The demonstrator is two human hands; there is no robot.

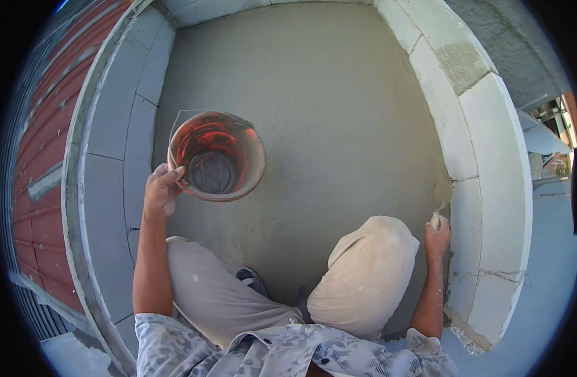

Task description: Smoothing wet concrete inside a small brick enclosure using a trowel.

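Spotty shirt [269, 352] is closest, then two bent knees [370, 270]. The left hand [163, 188] grips the rim of an orange bucket [254, 157]. The bucket is over the gray floor [338, 94], in front of the left knee, smeared gray inside, with a thin wire handle [188, 111]. The right hand [438, 237] is curled around a pale grip [435, 220], near the right wall [464, 138]. Red metal [49, 151] lies past the left wall [106, 176].
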